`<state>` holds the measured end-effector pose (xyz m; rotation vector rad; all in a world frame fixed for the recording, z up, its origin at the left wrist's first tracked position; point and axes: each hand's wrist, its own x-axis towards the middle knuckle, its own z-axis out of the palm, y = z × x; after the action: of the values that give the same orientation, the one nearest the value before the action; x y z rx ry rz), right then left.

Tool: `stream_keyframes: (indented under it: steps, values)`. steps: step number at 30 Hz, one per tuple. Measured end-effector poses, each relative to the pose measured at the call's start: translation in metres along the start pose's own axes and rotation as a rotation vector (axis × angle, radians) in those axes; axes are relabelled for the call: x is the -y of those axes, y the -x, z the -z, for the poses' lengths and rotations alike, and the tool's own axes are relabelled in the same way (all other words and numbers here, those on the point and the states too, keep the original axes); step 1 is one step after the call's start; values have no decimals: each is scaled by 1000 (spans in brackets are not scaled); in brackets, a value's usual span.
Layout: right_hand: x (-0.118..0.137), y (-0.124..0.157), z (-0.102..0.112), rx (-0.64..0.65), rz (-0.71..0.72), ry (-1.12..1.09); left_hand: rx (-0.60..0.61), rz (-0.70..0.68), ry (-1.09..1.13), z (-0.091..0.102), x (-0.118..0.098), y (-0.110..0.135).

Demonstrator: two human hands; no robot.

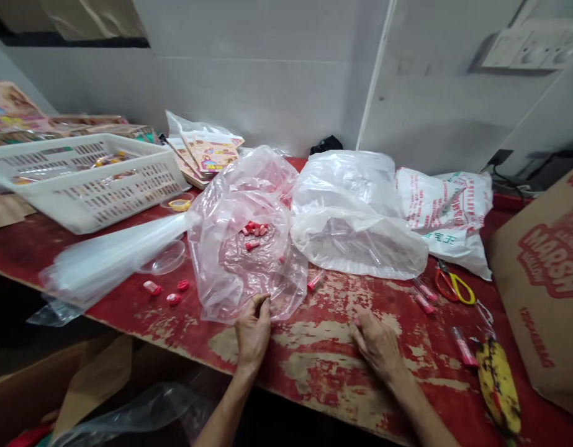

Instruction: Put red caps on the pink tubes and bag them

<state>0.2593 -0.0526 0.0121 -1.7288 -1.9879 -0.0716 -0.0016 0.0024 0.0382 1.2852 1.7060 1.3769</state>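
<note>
My left hand [253,332] rests at the front edge of an opened clear plastic bag [216,261], its fingers curled in and the thumb against them. What they hold, if anything, is hidden. Inside that bag lie several small red-and-white pieces [256,230]. Over the worn red tabletop [323,347], my right hand [377,341] is loosely bent, thumb apart from the fingers, with nothing visible in it. A clear tube with a red end [316,280] lies between the hands, farther back. Left of the bag are loose red-and-white caps [173,299].
A white basket [128,198] and a fan of plastic sleeves [113,254] lie left. Behind are a large translucent bag [351,186] and a printed white bag [444,205]. Scissors [454,287], more tubes [464,347], a banana [498,385] and a carton [542,273] stand right.
</note>
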Motion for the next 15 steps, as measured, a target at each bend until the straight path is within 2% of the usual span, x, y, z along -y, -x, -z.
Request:
stream_keyframes:
  steps: [4,7,11,15]
  values:
    - [-15,-24,7,171,-224,-90,-71,-150,-157,0,9,-31]
    - [-29,-38,12,253,-289,37,-122,-198,-323,2,12,-64]
    - [-42,-57,11,145,-214,368,-160,-178,-496,2,17,-113]
    - [-39,-99,-1,26,-101,320,-173,-172,-604,-6,20,-156]
